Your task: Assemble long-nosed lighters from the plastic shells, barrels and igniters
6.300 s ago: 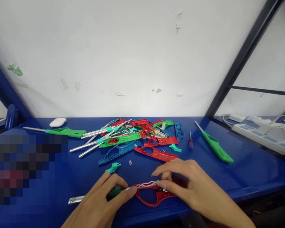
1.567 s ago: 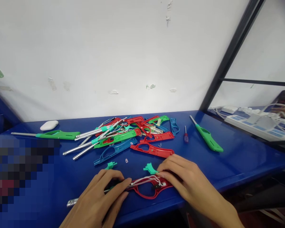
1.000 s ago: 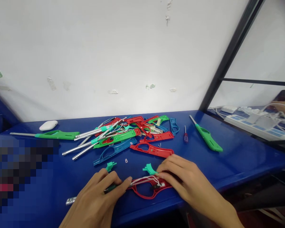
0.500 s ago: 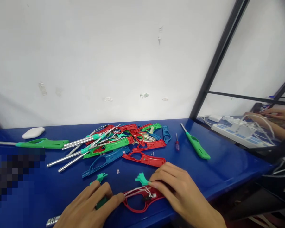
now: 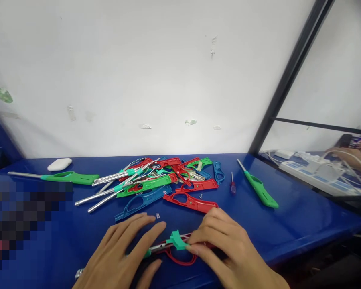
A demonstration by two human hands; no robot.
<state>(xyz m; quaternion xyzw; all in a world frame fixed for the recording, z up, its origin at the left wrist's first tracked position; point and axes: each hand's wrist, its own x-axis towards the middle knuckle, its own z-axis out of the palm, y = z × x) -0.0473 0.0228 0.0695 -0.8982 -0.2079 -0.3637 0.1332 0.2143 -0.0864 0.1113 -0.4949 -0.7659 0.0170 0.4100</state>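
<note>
The red lighter handle half [image 5: 183, 263] lies at the table's near edge, partly covered by both hands. My right hand [image 5: 228, 245] pinches a teal plastic trigger [image 5: 178, 240] between thumb and fingertips, just above the red half. A thin metal tube [image 5: 159, 248] with a teal collar lies along the handle's left end, and a white wire shows beside the trigger. My left hand [image 5: 120, 249] hovers over that tube, thumb and fingers apart. The tube's silver tip [image 5: 79, 273] peeks out left of it. My left palm hides the rest.
Behind the hands lies a pile of red, green and blue handle halves [image 5: 146, 200] and metal tubes [image 5: 104, 199]. Whole green lighters lie left [image 5: 70, 178] and right [image 5: 260, 190], near a screwdriver [image 5: 233, 187]. A white case [image 5: 59, 164] and power strip [image 5: 321, 172] stand farther off.
The teal trigger has moved from behind the red half to above it in my right hand. My left hand has opened, and the metal tube now lies along the handle. The view has shifted left.
</note>
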